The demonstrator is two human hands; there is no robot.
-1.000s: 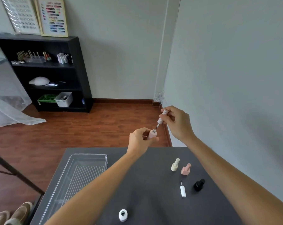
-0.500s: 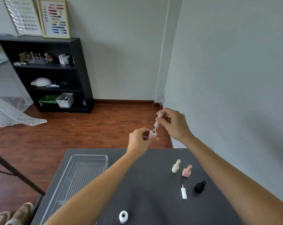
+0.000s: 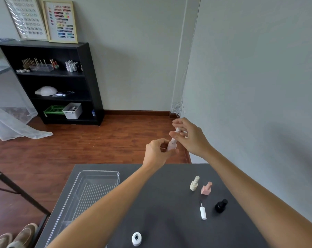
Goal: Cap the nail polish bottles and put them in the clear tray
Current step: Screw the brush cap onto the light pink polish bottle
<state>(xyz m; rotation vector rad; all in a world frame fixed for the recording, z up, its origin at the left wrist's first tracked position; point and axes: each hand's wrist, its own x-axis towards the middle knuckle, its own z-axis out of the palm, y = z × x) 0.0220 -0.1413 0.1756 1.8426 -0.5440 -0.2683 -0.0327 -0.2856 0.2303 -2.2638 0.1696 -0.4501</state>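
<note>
My left hand (image 3: 158,153) grips a pale pink nail polish bottle (image 3: 171,146) held up beyond the far edge of the table. My right hand (image 3: 189,136) pinches its pink cap (image 3: 176,132), which sits on the bottle's neck. On the dark table stand a capped cream bottle (image 3: 194,183), a capped pink square bottle (image 3: 206,188) and a capped black bottle (image 3: 221,205). A white cap with its brush (image 3: 203,211) lies loose beside them. An open white bottle (image 3: 136,238) stands near the front edge. The clear tray (image 3: 105,173) lies at the left with nothing in it.
The dark table (image 3: 160,208) meets a grey wall on the right. A black shelf unit (image 3: 53,83) with supplies stands across the wooden floor. A black stand leg (image 3: 17,192) and a pair of shoes (image 3: 13,237) are at the lower left.
My right hand has lowered the brush cap into the pink bottle, and the cap now sits on the neck. My left hand has held the bottle in place.
</note>
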